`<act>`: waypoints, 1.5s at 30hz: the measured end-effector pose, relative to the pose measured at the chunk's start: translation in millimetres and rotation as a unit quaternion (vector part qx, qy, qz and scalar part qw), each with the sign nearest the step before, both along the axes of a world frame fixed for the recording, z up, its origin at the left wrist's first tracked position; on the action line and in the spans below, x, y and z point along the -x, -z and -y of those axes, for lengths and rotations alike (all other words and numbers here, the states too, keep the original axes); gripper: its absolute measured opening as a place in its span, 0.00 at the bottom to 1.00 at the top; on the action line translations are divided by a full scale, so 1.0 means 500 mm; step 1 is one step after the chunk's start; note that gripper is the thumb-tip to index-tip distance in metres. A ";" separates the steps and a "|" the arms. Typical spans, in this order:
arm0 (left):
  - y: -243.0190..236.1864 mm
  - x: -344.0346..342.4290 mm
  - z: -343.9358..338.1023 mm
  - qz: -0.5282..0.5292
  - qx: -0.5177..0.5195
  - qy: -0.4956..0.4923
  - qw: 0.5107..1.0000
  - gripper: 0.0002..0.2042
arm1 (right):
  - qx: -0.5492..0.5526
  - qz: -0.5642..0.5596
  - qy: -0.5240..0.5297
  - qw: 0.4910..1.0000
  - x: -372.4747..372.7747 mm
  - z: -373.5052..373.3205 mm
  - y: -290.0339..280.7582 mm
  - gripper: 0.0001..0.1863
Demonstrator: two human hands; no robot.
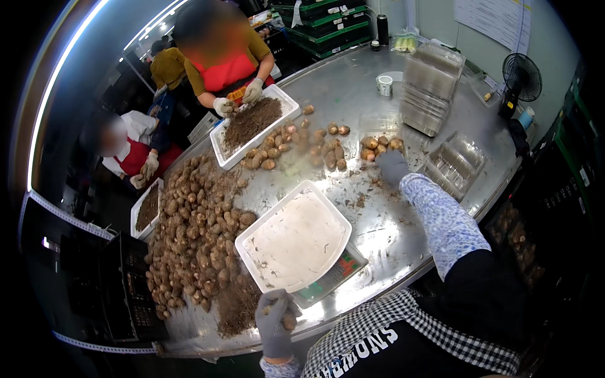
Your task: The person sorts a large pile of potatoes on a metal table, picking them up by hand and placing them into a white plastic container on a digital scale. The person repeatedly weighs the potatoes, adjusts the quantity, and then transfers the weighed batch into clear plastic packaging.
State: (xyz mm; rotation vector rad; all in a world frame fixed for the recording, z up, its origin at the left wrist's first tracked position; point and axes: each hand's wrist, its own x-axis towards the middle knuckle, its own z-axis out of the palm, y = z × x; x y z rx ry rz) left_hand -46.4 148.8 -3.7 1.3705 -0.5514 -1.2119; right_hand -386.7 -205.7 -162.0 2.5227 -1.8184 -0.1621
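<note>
My gloved left hand [277, 315] is closed on brown tubers [288, 320] at the near edge of the table, just below a white plastic tray [293, 239]. The tray rests on a digital scale [343, 268]. My gloved right hand [392, 169] reaches to a clear clamshell [378, 123] with several round tubers [381, 146] in it; its fingertips touch or lie just beside them, and whether they grip one cannot be seen. A big heap of soil-covered tubers [201, 227] spreads left of the tray, with smaller groups beyond it.
Two co-workers [230, 63] [135, 148] stand at far and left sides by soil trays [287, 110] [135, 220]. Stacked clear containers [428, 82] and loose ones [454, 164], a cup [384, 86] and a fan [522, 79] sit on the right. A black crate [126, 290] is at left.
</note>
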 end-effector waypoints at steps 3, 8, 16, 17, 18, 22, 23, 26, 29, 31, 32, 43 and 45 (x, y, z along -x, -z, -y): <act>-0.038 -0.001 0.128 0.022 0.084 0.065 0.994 0.10 | -0.058 0.031 -0.008 0.998 0.010 -0.084 -0.034 0.12; -0.064 0.093 0.400 0.102 0.038 0.263 0.959 0.17 | -0.005 0.240 -0.004 0.971 0.048 -0.194 -0.096 0.16; 0.330 0.270 0.821 0.713 0.149 0.571 0.379 0.11 | -0.048 0.432 0.232 0.870 0.120 -0.190 0.014 0.26; 0.323 0.312 0.834 0.689 0.098 0.611 0.378 0.11 | -0.116 0.477 0.272 0.828 0.136 -0.183 0.004 0.26; 0.398 0.284 0.843 0.649 0.200 0.597 0.427 0.10 | -0.122 0.477 0.251 0.833 0.140 -0.172 0.022 0.25; 0.447 0.317 0.800 0.715 0.156 0.520 0.440 0.08 | -0.095 0.525 0.224 0.815 0.151 -0.159 0.088 0.23; 0.405 0.325 0.790 0.702 0.167 0.522 0.454 0.10 | -0.072 0.543 0.230 0.805 0.156 -0.160 0.078 0.23; 0.274 0.324 0.748 0.570 0.057 0.449 0.686 0.17 | -0.086 0.566 0.229 0.787 0.163 -0.170 -0.022 0.23; 0.147 0.298 0.690 0.432 -0.006 0.379 0.818 0.23 | -0.075 0.552 0.208 0.804 0.153 -0.177 -0.170 0.23; 0.009 0.271 0.632 0.348 -0.065 0.353 0.866 0.25 | -0.134 0.592 0.184 0.773 0.116 -0.182 -0.273 0.25; -0.056 0.253 0.600 0.290 -0.116 0.336 0.888 0.26 | -0.158 0.610 0.172 0.757 0.094 -0.185 -0.308 0.26; 0.005 -0.131 0.286 0.272 -0.139 0.147 0.941 0.30 | -0.331 0.520 -0.079 0.783 -0.259 -0.249 -0.261 0.33; 0.044 -0.138 0.283 0.282 -0.172 0.129 0.935 0.30 | -0.313 0.507 -0.075 0.799 -0.275 -0.248 -0.216 0.32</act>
